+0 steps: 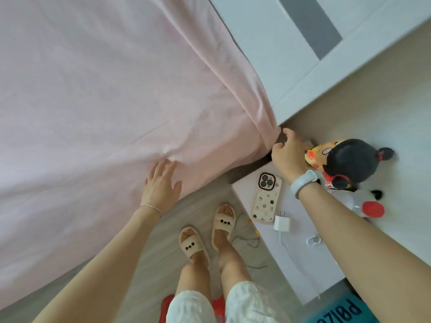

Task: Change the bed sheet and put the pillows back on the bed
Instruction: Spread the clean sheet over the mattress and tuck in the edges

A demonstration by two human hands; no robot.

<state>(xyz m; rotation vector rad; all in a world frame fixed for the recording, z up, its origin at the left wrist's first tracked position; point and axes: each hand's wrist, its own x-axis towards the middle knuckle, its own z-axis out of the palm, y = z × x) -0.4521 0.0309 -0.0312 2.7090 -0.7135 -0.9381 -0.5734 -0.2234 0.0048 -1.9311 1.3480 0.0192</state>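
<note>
Pink bed sheet (93, 89): 1 | hands: 2 – left hand (161, 185), right hand (288, 152) | pillows: 0

Left hand (161, 185) flat, fingers spread; right hand (288, 152) curled, pinching

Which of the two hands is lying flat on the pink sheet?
The left hand, with the thin bracelet, lies flat with straight fingers on the pink sheet. The right hand, with the wristband, reaches the bed corner with curled fingers.

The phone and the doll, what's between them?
In the head view, the right hand and its wrist reach across between the phone and the doll.
</note>
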